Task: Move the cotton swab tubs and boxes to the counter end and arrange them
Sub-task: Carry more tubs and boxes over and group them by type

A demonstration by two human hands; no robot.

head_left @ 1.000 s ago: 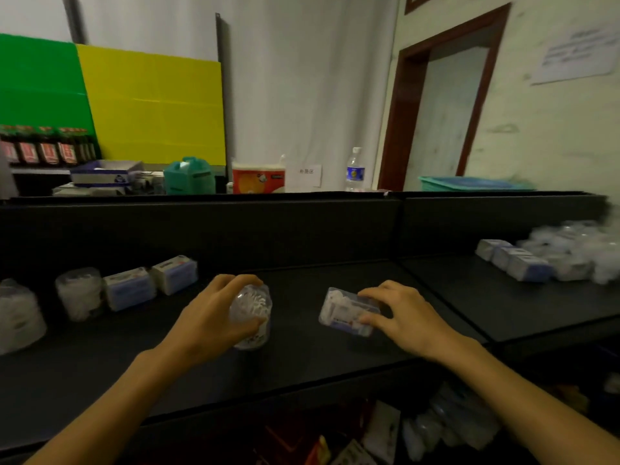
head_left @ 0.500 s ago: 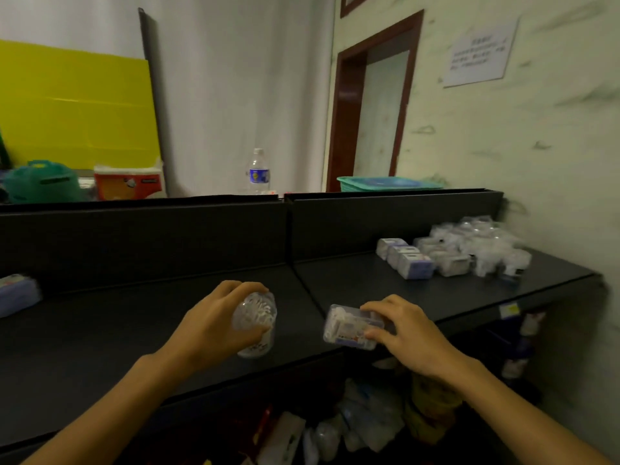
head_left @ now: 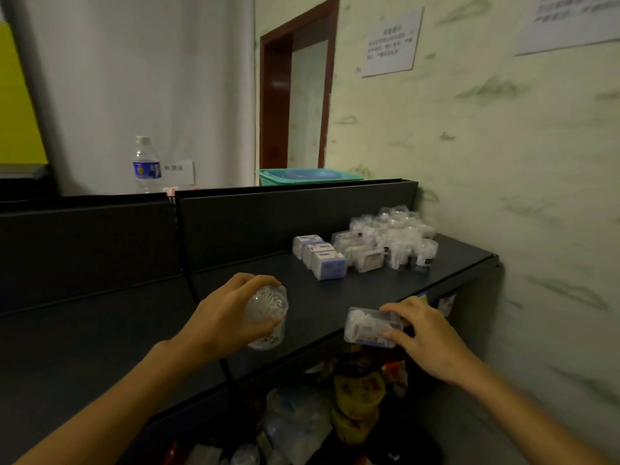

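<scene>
Grips loaded: left hand (head_left: pixel 228 317) wrapped round upright swab tub (head_left: pixel 267 317), right hand (head_left: pixel 423 327) pinching clear swab box (head_left: pixel 370 327) lying lengthwise left-right; stocked pile (head_left: pixel 385 241) at counter (head_left: pixel 335 297) end lies ahead-right, right hand nearer.

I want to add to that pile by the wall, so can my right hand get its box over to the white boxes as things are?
Probably yes. The right hand grips a clear box at the counter's front edge, and the dark surface between it and the white boxes looks bare.
</scene>
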